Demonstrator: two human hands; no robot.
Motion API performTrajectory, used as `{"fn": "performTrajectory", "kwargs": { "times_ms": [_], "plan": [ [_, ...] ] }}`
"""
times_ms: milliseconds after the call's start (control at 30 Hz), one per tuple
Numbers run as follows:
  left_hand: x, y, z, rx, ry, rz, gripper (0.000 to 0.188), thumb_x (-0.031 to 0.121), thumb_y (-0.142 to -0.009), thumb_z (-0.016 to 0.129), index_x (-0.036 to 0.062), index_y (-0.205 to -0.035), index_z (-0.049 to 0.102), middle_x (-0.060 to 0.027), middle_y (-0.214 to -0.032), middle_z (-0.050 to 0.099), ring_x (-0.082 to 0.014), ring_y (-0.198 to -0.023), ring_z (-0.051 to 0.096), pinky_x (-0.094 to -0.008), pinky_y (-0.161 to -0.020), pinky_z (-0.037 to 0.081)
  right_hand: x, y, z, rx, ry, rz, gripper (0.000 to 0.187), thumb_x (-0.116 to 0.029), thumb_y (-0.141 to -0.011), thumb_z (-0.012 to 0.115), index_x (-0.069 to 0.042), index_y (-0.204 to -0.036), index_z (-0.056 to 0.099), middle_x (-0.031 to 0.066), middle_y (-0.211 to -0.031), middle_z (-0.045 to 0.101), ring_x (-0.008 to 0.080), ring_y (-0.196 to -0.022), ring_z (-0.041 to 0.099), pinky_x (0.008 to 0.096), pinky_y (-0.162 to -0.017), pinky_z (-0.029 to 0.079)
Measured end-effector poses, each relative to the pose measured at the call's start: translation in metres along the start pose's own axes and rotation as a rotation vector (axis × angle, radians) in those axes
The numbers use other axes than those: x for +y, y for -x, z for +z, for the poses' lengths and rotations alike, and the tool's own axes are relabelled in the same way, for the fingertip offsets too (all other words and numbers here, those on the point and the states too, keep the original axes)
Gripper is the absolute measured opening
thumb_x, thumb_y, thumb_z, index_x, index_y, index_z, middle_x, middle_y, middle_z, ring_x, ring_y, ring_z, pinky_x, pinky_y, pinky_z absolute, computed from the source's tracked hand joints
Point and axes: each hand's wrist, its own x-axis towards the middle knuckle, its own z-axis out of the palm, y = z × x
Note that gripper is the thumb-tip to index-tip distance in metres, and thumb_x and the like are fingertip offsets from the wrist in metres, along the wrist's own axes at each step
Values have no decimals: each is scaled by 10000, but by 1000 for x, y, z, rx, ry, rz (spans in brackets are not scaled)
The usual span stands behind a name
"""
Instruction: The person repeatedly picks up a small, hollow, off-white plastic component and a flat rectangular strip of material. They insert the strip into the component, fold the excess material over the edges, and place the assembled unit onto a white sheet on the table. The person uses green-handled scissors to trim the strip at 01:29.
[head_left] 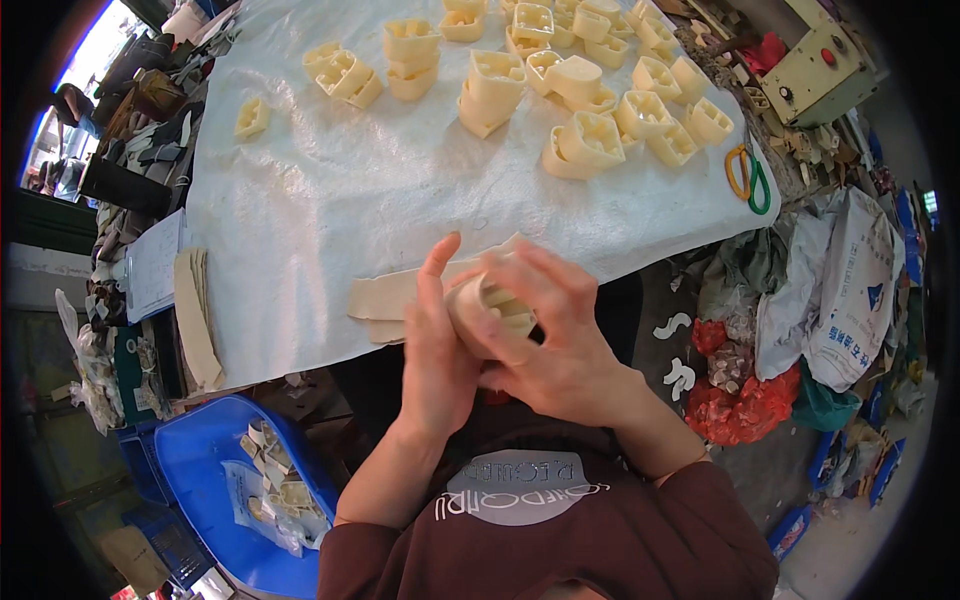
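Observation:
Above the near edge of the white-covered table, I hold a hollow cream block [475, 315] with curved walls between both hands. My left hand [440, 345] presses its palm and thumb side against the block's left, one finger stretched upward. On the other side, the fingers of my right hand [560, 335] curl over its top and right wall, slightly blurred. Flat cream strips [385, 298] lie on the table just behind and left of my hands, partly hidden by them. Several similar hollow blocks [592, 140] stand farther back, some stacked; a single small one [252, 118] sits at the far left.
Orange and green scissors [750, 180] lie at the table's right edge. More strips [197, 320] hang over its left edge. A blue plastic tub [200, 440] with scraps stands at lower left. White sacks [850, 290] and red bags [740, 405] crowd the right. A control box [820, 70] is at far right.

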Motion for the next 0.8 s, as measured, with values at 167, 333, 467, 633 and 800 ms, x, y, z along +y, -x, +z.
{"fn": "performTrajectory", "kwargs": {
  "times_ms": [167, 333, 467, 633, 800],
  "plan": [
    [-12, 15, -12, -56, -593, 417, 694, 328, -899, 417, -14, -1405, 88, -161, -1330, 284, -205, -1029, 425, -284, -819, 393, 3, -6, -2, 106, -365, 331, 684, -220, -648, 757, -54, -1232, 442, 128, -1187, 465, 279, -1161, 430, 433, -982, 295],
    [-36, 10, -25, -128, -461, 208, 749, 510, -905, 381, 64, -1425, 77, -133, -1346, 304, -248, -1263, 324, -380, -1022, 309, 6, 10, 13, 168, -736, 461, 626, -273, -804, 656, 15, -1293, 391, 168, -1241, 446, 310, -1203, 391, 373, -1009, 306],
    [-34, -1, -32, -191, -385, 217, 578, 268, -886, 440, 87, -1372, 184, -120, -1301, 332, -240, -1198, 383, -382, -982, 362, -7, 12, 20, 182, -883, 537, 521, -200, -869, 557, 33, -1299, 375, 189, -1257, 423, 306, -1214, 377, 373, -1011, 303],
    [-30, 4, -10, -176, -162, 181, 496, 132, -842, 438, 117, -1308, 269, -103, -1228, 387, -227, -1106, 454, -358, -920, 421, 9, 13, 24, 187, -696, 285, 492, -173, -875, 530, 20, -1300, 373, 158, -1267, 382, 259, -1142, 436, 348, -934, 379],
    [-22, 1, -20, -287, 188, 31, 396, 213, -897, 458, 122, -1259, 326, -94, -1170, 429, -221, -1075, 475, -356, -903, 431, 6, 19, 19, 132, -1133, 484, 451, -137, -880, 483, 15, -1294, 388, 152, -1278, 373, 278, -1116, 461, 352, -935, 378]
  ]
}}
